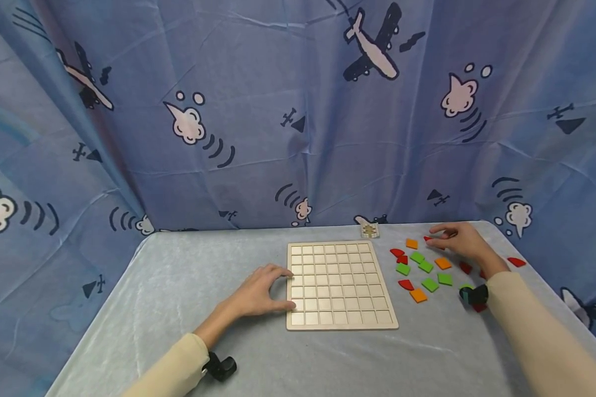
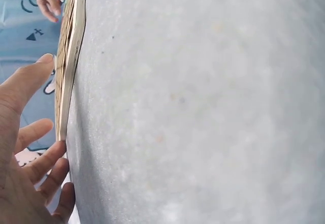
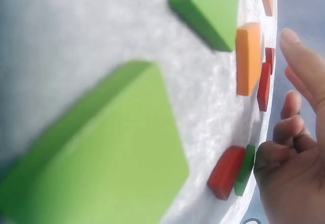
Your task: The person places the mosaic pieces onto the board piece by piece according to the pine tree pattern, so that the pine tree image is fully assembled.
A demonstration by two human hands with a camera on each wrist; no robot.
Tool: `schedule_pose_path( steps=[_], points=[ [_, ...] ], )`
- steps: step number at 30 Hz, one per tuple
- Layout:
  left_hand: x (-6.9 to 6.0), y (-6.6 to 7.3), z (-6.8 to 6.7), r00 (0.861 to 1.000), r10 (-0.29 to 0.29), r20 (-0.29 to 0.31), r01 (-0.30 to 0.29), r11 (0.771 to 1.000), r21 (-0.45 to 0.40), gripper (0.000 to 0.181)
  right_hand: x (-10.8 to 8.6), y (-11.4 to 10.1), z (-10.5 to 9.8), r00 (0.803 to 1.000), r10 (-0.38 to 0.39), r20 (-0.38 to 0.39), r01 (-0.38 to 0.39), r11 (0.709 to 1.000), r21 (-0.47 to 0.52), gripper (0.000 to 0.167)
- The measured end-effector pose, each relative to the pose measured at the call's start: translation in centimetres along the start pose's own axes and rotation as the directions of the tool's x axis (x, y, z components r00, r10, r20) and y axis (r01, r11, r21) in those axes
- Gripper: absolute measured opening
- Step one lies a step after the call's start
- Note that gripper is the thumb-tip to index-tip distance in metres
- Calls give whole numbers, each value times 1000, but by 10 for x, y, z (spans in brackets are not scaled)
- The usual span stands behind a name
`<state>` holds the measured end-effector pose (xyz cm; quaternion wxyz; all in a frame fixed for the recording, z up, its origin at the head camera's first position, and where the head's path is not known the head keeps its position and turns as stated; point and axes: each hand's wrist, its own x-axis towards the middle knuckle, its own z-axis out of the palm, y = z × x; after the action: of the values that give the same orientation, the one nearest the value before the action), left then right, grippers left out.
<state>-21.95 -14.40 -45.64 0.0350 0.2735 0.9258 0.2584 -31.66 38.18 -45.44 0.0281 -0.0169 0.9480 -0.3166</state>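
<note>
A square wooden grid board [image 1: 339, 285] lies flat on the cloth. My left hand [image 1: 258, 289] is at its left side, thumb and fingers spread apart, their tips at the edge. The left wrist view shows the board [image 2: 73, 56] edge-on beside the fingers of the left hand [image 2: 25, 168]. At the far right, my right hand [image 1: 459, 241] reaches over scattered flat pieces. A red piece [image 1: 426, 239] lies by its thumb and fingertips, which stand apart. In the right wrist view nothing shows between the thumb and fingers of the right hand [image 3: 299, 148].
Several green squares [image 1: 430, 284], orange squares [image 1: 418, 295] and red rounded pieces [image 1: 405, 284] lie right of the board. A small patterned card [image 1: 370, 230] sits behind the board's far right corner. A blue printed curtain [image 1: 258, 110] hangs behind the table.
</note>
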Motion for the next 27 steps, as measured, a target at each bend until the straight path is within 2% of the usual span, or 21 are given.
schedule_pose_path(
  steps=[11,27],
  points=[
    [0,1,-1,1000,2,-2,-2,1000,7,68,11,-1,0,999,13,42,-12,999,-45,52],
    [1,-1,0,1000,10,-12,-10,1000,7,67,13,4,4,999,44,28,-45,999,10,41]
  ],
)
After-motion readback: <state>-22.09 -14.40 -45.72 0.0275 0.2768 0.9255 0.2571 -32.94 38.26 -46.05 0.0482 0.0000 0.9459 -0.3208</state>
